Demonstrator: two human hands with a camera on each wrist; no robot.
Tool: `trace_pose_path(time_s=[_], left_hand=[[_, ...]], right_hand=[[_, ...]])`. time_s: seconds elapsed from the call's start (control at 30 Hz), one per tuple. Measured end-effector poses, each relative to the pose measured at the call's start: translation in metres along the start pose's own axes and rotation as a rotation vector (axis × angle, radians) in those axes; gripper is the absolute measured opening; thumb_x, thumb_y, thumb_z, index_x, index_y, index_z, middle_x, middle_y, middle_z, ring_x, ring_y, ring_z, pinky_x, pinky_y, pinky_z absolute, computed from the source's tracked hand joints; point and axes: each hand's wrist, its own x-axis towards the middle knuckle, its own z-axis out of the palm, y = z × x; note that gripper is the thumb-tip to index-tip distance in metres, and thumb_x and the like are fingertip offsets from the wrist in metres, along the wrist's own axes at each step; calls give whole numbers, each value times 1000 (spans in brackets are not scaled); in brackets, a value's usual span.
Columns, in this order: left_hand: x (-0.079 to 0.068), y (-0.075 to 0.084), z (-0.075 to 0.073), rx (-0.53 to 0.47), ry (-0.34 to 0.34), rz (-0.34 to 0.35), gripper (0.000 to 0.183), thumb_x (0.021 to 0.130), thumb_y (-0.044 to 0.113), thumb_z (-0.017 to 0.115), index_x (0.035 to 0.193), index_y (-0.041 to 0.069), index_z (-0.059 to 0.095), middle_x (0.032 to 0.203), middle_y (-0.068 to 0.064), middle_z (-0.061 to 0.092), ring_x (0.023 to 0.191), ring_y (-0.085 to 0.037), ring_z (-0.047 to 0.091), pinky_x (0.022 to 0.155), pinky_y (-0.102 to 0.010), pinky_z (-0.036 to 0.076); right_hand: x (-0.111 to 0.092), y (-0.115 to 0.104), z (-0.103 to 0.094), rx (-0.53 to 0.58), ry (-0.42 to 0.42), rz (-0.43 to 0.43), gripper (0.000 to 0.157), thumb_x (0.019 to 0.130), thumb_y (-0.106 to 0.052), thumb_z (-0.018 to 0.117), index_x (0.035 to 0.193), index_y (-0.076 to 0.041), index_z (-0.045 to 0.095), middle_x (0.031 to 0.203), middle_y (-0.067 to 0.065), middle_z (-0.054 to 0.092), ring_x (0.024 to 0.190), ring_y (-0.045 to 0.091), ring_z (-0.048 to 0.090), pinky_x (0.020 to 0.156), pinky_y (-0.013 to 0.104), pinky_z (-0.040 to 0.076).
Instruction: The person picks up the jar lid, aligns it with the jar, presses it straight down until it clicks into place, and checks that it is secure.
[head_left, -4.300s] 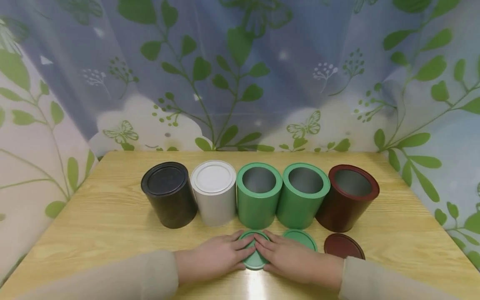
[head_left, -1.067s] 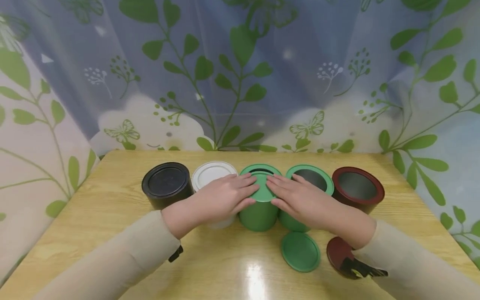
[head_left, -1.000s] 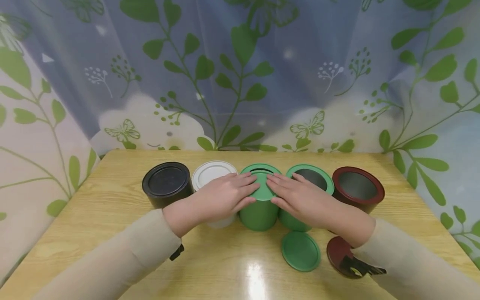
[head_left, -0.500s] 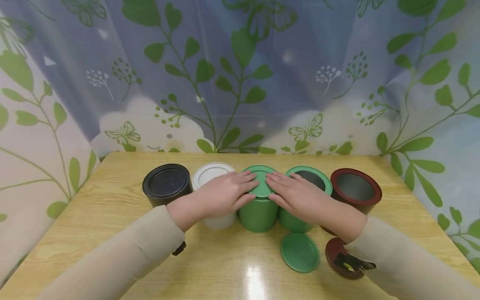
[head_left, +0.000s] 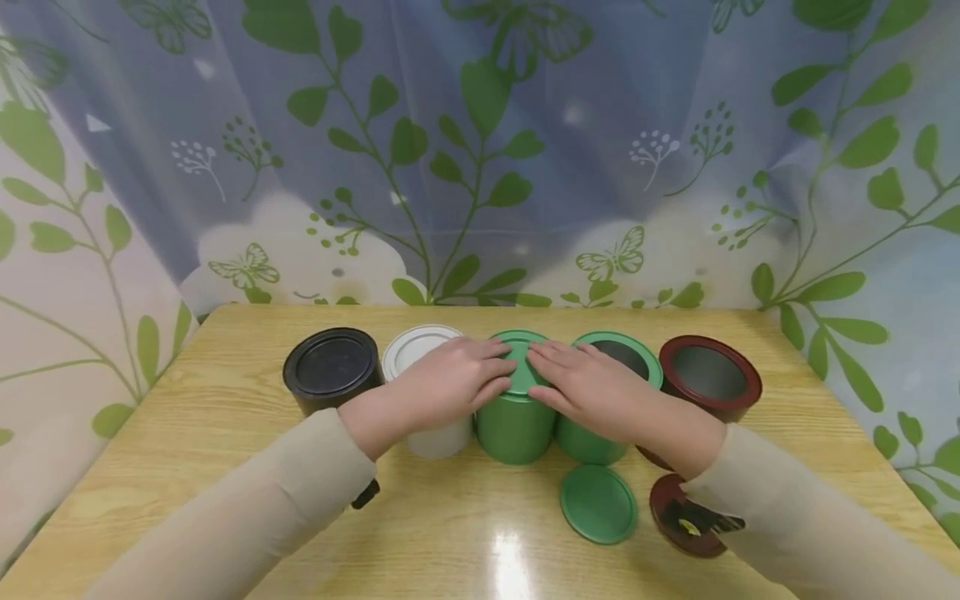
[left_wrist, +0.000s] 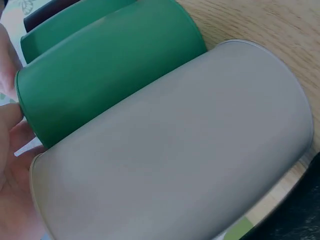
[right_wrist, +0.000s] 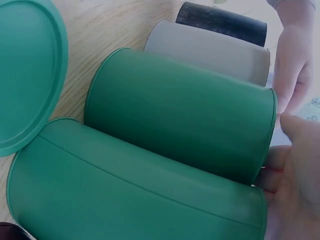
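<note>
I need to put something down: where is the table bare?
Bare table lies left of the black can, right of the red can, and between the left sleeve and the loose green lid. It's crowded along the row of cans, with the left hand and right hand over its middle.

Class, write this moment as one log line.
left hand: touches green lid; right hand: touches same lid; lid: on middle green can; neighbouring green can, dark red can: uncovered; black can, white can: lidded
</note>
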Motion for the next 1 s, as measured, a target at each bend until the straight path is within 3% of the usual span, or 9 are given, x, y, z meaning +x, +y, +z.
trace_pose_path(time_s=[0.17,0.3,0.4,0.73,0.93,1.0], left_hand=[[2,-1,-5,-80,-87,-70,37,99,31,46,128,10,56,143,-13,40,132,-24,35,106,-53,27],[6,-2,-7,-137,-157,-96,35,100,32,43,128,12,52,147,-13,33,137,-23,26,108,-51,24],[9,-1,-9,-126,-184,-111,34,100,34,42,126,14,52,147,-12,32,138,-22,24,109,-49,22],[20,11,-18,1,-231,-106,32,96,44,46,106,16,56,140,-10,44,133,-21,34,106,-45,30],[26,12,-23,-19,-260,-130,37,93,43,51,119,17,58,139,-10,45,122,-23,48,103,-43,35],[26,12,-23,-24,-265,-135,40,93,44,51,123,18,57,139,-9,45,123,-23,47,105,-44,33]], right_hand=[[5,-2,-3,38,-70,33,61,101,-41,35,145,-1,27,152,17,16,139,29,15,108,53,20],[6,-2,-4,49,-105,51,62,101,-42,33,146,-1,24,153,16,12,140,29,11,109,53,18],[6,-3,-6,42,-121,56,63,101,-43,32,146,-1,23,153,16,11,140,28,10,109,53,16],[9,-7,-21,32,-203,64,62,100,-39,38,145,2,27,151,20,15,139,30,14,107,58,16],[13,-10,-26,58,-233,59,58,100,-33,43,144,2,29,150,24,17,138,32,16,108,58,14],[13,-10,-25,54,-230,57,57,100,-32,43,143,2,30,150,24,18,138,32,17,108,58,14]])
